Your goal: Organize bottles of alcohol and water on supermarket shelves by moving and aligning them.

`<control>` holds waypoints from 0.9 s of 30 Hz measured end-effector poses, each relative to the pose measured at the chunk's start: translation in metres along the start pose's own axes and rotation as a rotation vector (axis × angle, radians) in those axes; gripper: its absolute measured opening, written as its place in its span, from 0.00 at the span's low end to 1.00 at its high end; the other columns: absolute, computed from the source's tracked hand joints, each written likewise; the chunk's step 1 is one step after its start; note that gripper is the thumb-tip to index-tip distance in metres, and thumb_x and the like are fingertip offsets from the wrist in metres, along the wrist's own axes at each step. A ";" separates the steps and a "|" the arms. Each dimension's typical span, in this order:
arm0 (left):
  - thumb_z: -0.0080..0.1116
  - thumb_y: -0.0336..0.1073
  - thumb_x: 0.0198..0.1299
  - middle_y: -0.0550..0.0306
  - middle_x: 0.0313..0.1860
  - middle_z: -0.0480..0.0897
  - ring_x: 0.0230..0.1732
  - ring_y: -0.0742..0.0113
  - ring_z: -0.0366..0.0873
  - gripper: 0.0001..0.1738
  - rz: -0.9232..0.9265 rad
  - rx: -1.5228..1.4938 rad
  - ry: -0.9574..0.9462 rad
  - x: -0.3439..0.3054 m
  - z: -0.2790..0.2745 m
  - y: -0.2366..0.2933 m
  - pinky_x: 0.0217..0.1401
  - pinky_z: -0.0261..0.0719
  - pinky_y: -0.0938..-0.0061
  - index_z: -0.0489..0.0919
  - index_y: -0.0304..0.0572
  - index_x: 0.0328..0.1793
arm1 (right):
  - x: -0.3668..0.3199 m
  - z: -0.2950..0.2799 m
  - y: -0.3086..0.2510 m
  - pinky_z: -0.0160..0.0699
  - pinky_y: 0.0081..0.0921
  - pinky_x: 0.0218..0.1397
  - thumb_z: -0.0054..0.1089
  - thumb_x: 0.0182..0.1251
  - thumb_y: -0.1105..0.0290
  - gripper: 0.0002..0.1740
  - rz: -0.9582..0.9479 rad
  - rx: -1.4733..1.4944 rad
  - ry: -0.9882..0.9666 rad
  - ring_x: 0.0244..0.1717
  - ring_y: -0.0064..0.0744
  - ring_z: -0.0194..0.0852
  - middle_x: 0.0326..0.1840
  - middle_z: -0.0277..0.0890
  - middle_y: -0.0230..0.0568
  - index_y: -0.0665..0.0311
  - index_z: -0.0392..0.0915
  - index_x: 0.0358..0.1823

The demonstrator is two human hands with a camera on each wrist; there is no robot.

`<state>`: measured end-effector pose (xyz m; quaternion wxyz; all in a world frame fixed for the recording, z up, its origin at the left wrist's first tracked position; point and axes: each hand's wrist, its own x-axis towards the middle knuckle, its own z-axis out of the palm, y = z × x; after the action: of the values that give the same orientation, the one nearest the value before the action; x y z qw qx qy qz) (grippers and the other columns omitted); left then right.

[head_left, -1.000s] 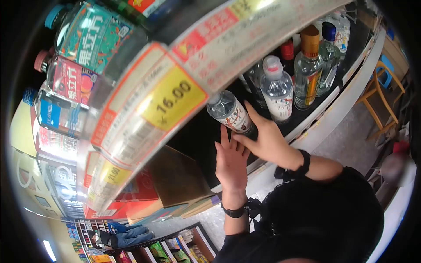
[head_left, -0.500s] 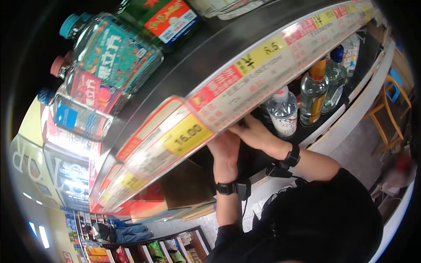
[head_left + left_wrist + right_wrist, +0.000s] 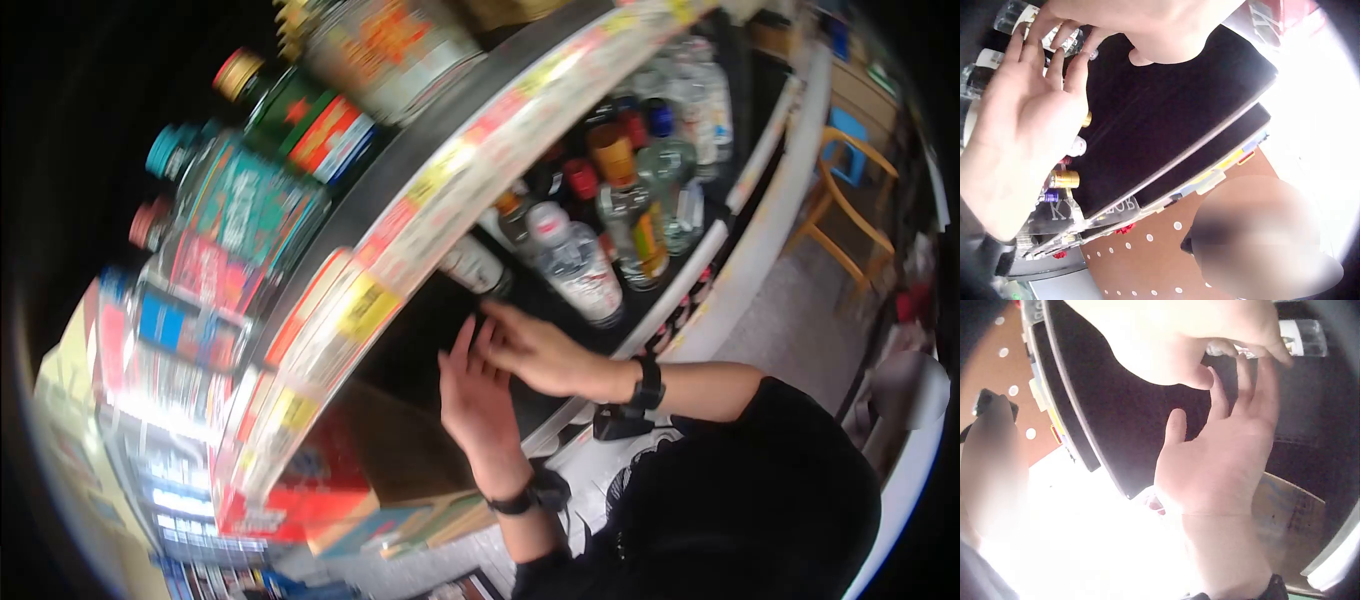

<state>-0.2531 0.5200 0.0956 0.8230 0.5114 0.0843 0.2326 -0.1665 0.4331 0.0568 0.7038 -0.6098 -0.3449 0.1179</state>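
Note:
In the head view, a clear bottle with a white label (image 3: 474, 264) stands partly hidden under the shelf's price strip. My right hand (image 3: 545, 355) is just below it, fingers extended, and my left hand (image 3: 482, 405) is beside the right, palm showing. The left wrist view has my right hand (image 3: 1025, 119) with spread fingers near the labelled bottle (image 3: 1067, 39), my left hand (image 3: 1141, 25) above. Below my right hand (image 3: 1191, 337) in the right wrist view is my left hand (image 3: 1222, 444), its fingers relaxed; a bottle (image 3: 1302, 337) shows beyond the fingertips. Contact with the bottle is unclear.
A clear bottle with a pink cap (image 3: 580, 270) and an orange-capped bottle (image 3: 632, 225) stand right of the hands. Larger bottles, one with a teal label (image 3: 245, 200), occupy the upper shelf above the price strip (image 3: 450, 165). A cardboard box (image 3: 400, 440) is at lower left.
The view has shifted and more of the lower shelf's bottles show. Both hands, partly hidden under the price strip half a second ago, are now visible, with the fingers away from the bottle's sides.

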 end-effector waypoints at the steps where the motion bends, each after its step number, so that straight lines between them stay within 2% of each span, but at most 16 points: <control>1: 0.38 0.57 0.77 0.36 0.69 0.73 0.73 0.46 0.68 0.35 0.066 0.029 0.003 -0.014 0.003 -0.008 0.77 0.61 0.55 0.70 0.29 0.71 | -0.015 -0.009 -0.012 0.78 0.26 0.51 0.59 0.76 0.65 0.28 0.042 -0.007 -0.049 0.46 0.24 0.77 0.48 0.80 0.42 0.70 0.65 0.71; 2: 0.38 0.56 0.77 0.39 0.66 0.76 0.71 0.48 0.69 0.34 0.072 0.028 0.021 -0.026 0.006 -0.017 0.76 0.62 0.56 0.73 0.30 0.67 | -0.030 -0.015 -0.016 0.79 0.26 0.52 0.59 0.77 0.66 0.25 0.043 0.079 -0.058 0.51 0.22 0.79 0.50 0.82 0.41 0.70 0.68 0.69; 4: 0.40 0.54 0.77 0.41 0.63 0.78 0.68 0.53 0.73 0.31 0.063 0.082 -0.043 -0.045 0.012 -0.037 0.73 0.67 0.57 0.75 0.29 0.64 | -0.059 -0.031 -0.012 0.80 0.25 0.57 0.59 0.76 0.66 0.22 0.019 -0.020 0.003 0.57 0.23 0.81 0.53 0.84 0.43 0.71 0.73 0.65; 6: 0.42 0.53 0.77 0.40 0.62 0.78 0.66 0.54 0.75 0.31 -0.039 0.261 -0.115 -0.059 0.015 -0.051 0.70 0.69 0.58 0.74 0.28 0.64 | -0.085 -0.048 -0.007 0.82 0.24 0.54 0.64 0.72 0.64 0.19 0.046 0.041 0.110 0.50 0.27 0.85 0.47 0.86 0.46 0.70 0.79 0.57; 8: 0.43 0.53 0.76 0.40 0.62 0.79 0.65 0.54 0.76 0.32 -0.110 0.312 -0.210 -0.064 0.025 -0.052 0.69 0.70 0.58 0.74 0.27 0.65 | -0.107 -0.069 -0.001 0.82 0.23 0.53 0.67 0.70 0.66 0.18 0.126 0.059 0.164 0.48 0.26 0.85 0.46 0.87 0.44 0.69 0.80 0.55; 11: 0.45 0.53 0.75 0.39 0.60 0.80 0.64 0.53 0.77 0.32 -0.196 0.375 -0.340 -0.068 0.053 -0.062 0.67 0.71 0.59 0.73 0.26 0.65 | -0.137 -0.107 -0.004 0.83 0.22 0.53 0.66 0.70 0.69 0.17 0.093 -0.012 0.212 0.48 0.26 0.85 0.46 0.87 0.43 0.71 0.80 0.55; 13: 0.45 0.51 0.76 0.39 0.59 0.81 0.62 0.54 0.78 0.31 -0.221 0.383 -0.440 -0.066 0.075 -0.073 0.65 0.72 0.61 0.73 0.25 0.66 | -0.154 -0.134 -0.008 0.83 0.23 0.54 0.64 0.72 0.71 0.15 0.118 0.134 0.305 0.48 0.28 0.86 0.47 0.86 0.43 0.72 0.80 0.54; 15: 0.45 0.50 0.76 0.40 0.58 0.81 0.62 0.54 0.78 0.30 -0.248 0.414 -0.467 -0.067 0.106 -0.086 0.65 0.72 0.62 0.73 0.25 0.66 | -0.173 -0.166 -0.005 0.83 0.23 0.54 0.64 0.72 0.71 0.14 0.126 0.167 0.355 0.48 0.28 0.86 0.47 0.86 0.43 0.71 0.80 0.54; 17: 0.43 0.48 0.78 0.41 0.57 0.82 0.62 0.56 0.79 0.29 -0.265 0.461 -0.502 -0.067 0.135 -0.106 0.65 0.72 0.64 0.72 0.25 0.66 | -0.187 -0.203 0.001 0.84 0.24 0.55 0.62 0.73 0.72 0.12 0.168 0.263 0.515 0.48 0.28 0.86 0.46 0.86 0.42 0.71 0.80 0.53; 18: 0.43 0.48 0.78 0.41 0.57 0.82 0.62 0.56 0.79 0.29 -0.257 0.461 -0.504 -0.065 0.152 -0.116 0.65 0.72 0.64 0.72 0.25 0.66 | -0.194 -0.221 0.001 0.84 0.24 0.55 0.62 0.73 0.72 0.12 0.160 0.262 0.513 0.48 0.28 0.86 0.46 0.86 0.42 0.71 0.80 0.53; 20: 0.42 0.48 0.78 0.42 0.57 0.82 0.62 0.57 0.79 0.29 -0.311 0.498 -0.580 -0.063 0.189 -0.141 0.65 0.72 0.64 0.73 0.26 0.67 | -0.206 -0.260 -0.004 0.87 0.23 0.46 0.61 0.74 0.70 0.11 0.189 0.396 0.655 0.44 0.27 0.87 0.42 0.86 0.40 0.70 0.81 0.52; 21: 0.43 0.48 0.78 0.43 0.57 0.82 0.62 0.58 0.79 0.28 -0.310 0.524 -0.600 -0.060 0.210 -0.153 0.65 0.73 0.64 0.74 0.28 0.66 | -0.212 -0.282 -0.009 0.87 0.23 0.46 0.61 0.74 0.70 0.11 0.194 0.386 0.635 0.44 0.27 0.87 0.42 0.86 0.40 0.70 0.81 0.52; 23: 0.43 0.48 0.78 0.44 0.57 0.82 0.62 0.58 0.79 0.27 -0.314 0.501 -0.610 -0.050 0.246 -0.186 0.65 0.73 0.65 0.74 0.29 0.66 | -0.224 -0.330 -0.020 0.83 0.20 0.32 0.61 0.74 0.68 0.11 0.419 0.194 0.677 0.36 0.24 0.87 0.36 0.85 0.37 0.69 0.81 0.50; 24: 0.43 0.48 0.78 0.44 0.58 0.83 0.63 0.58 0.79 0.27 -0.322 0.499 -0.639 -0.045 0.267 -0.203 0.66 0.72 0.65 0.74 0.30 0.66 | -0.230 -0.356 -0.017 0.83 0.20 0.32 0.61 0.74 0.68 0.11 0.425 0.173 0.643 0.36 0.24 0.87 0.36 0.85 0.37 0.69 0.81 0.50; 26: 0.44 0.48 0.78 0.46 0.58 0.83 0.63 0.59 0.79 0.25 -0.310 0.501 -0.598 -0.039 0.304 -0.230 0.66 0.72 0.66 0.75 0.32 0.66 | -0.244 -0.401 -0.004 0.74 0.18 0.22 0.62 0.73 0.67 0.10 0.323 0.151 0.770 0.29 0.21 0.84 0.32 0.83 0.34 0.67 0.82 0.48; 27: 0.45 0.47 0.79 0.47 0.59 0.83 0.63 0.60 0.78 0.24 -0.307 0.525 -0.624 -0.036 0.320 -0.244 0.67 0.72 0.67 0.75 0.33 0.66 | -0.246 -0.424 -0.004 0.72 0.18 0.22 0.61 0.73 0.69 0.09 0.370 0.145 0.811 0.27 0.19 0.81 0.30 0.81 0.31 0.67 0.82 0.46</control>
<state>-0.0918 0.1565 0.0254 0.6762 0.7306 -0.0372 -0.0873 -0.0816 -0.0414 -0.0317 0.7900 -0.6072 0.0828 0.0170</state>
